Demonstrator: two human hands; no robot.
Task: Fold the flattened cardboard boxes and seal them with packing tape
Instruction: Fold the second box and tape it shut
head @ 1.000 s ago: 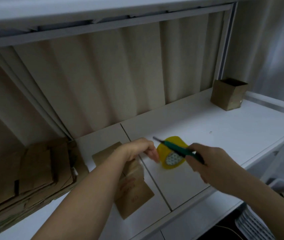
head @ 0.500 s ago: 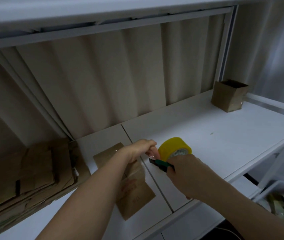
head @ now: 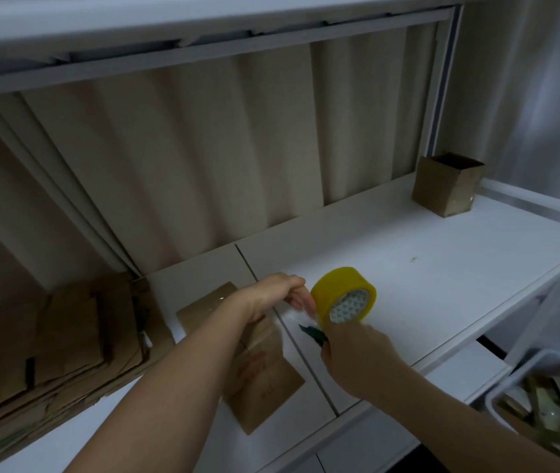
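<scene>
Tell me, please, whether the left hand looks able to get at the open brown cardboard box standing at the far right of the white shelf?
Probably not right away: the left hand pinches clear tape beside the yellow tape roll, and the open brown cardboard box stands far across the bare white shelf.

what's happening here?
A person is at a white shelf, taping a box. The left hand pinches the strip pulled from the yellow tape roll, over a partly folded box. The right hand grips a green cutter at the strip, apparently to cut it. Flat cardboard is stacked at left; a folded box stands at far right.
</scene>
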